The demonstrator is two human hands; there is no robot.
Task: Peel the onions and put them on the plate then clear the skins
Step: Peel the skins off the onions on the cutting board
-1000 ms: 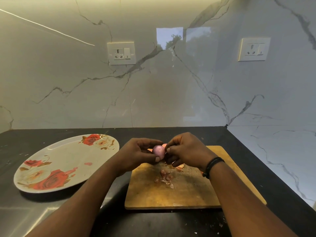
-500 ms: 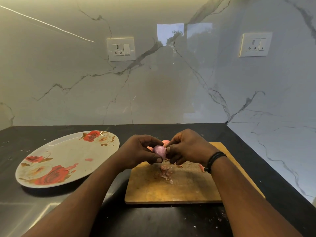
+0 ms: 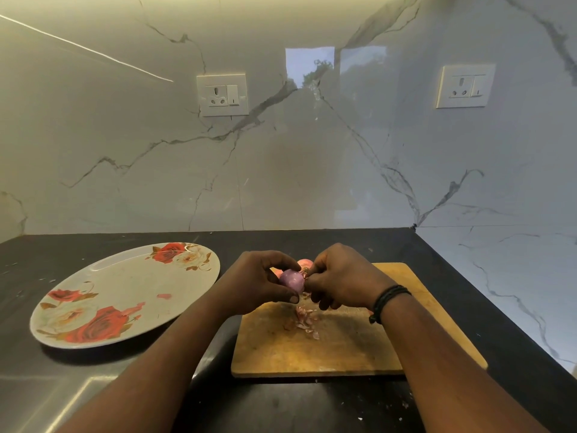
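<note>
A black worktop [image 3: 125,385] meets a marble wall [image 3: 281,167]; a board [image 3: 327,348] lies beside a plate [image 3: 125,295]. Above the board, the left hand [image 3: 259,282] grips an onion [image 3: 292,280], fingers curled round it. The right hand [image 3: 340,279] pinches its top end.

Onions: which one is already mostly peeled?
The purple onion gripped between both hands, smooth and glossy; the other onion behind it on the cutting board still looks orange-skinned.

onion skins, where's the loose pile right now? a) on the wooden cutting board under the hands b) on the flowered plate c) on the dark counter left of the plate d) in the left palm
a: the onion skins lie in a small heap on the wooden cutting board, just below the left hand and right hand working the small purple onion.
</note>
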